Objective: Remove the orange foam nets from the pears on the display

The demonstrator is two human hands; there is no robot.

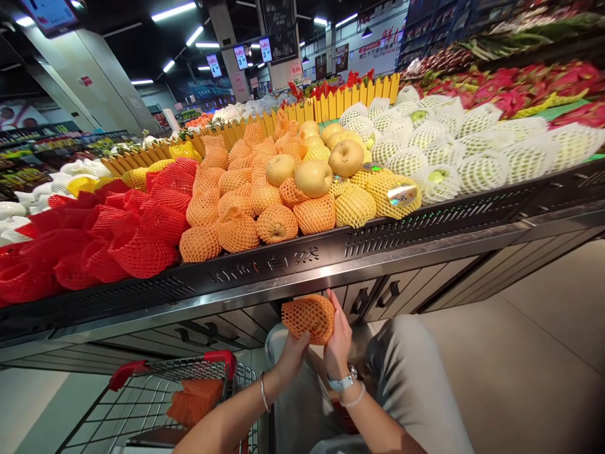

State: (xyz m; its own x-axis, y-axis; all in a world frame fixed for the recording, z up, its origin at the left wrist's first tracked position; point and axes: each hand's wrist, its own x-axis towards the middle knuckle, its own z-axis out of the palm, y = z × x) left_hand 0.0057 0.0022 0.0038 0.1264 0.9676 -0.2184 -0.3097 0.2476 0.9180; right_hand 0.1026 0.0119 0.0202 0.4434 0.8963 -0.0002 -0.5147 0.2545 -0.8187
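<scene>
Netting [314, 315] of orange foam sits at 6 o'clock, just below the middle of the view, held up in front of the fruit-laden worktop [283, 279]. The person's left grip [292, 354] is clamped on it from 7 o'clock, thumb lying over its lower edge; the right grip [339, 337] curves along its 3 o'clock side, so the 2 hands hold it between them. Whether fruit is inside cannot be made out. A silver bangle [263, 392] circles the left wrist; the right wrist wears a watch [348, 377] and, nearer the elbow, a pale bracelet [355, 397]. On the worktop, orange-netted fruit [236, 202] is heaped at 10 o'clock, with bare tan pears [313, 178] towards 12, 3 of them near the front. Red-netted fruit [142, 246] spreads at 9 o'clock. Yellow-netted fruit [354, 205] lies between 2 and 3 o'clock, with a shiny label [403, 195] at its 3 o'clock end. White-netted fruit [409, 161] fills 2 o'clock, and red dragon fruit [581, 75] lies farther out that way. At 1 o'clock stands a yellow picket border [350, 104]. A shopping cart [221, 357] occupies 7 to 8 o'clock, orange foam nets [196, 400] inside. Grey trousers [413, 366] show between 4 and 6 o'clock.
</scene>
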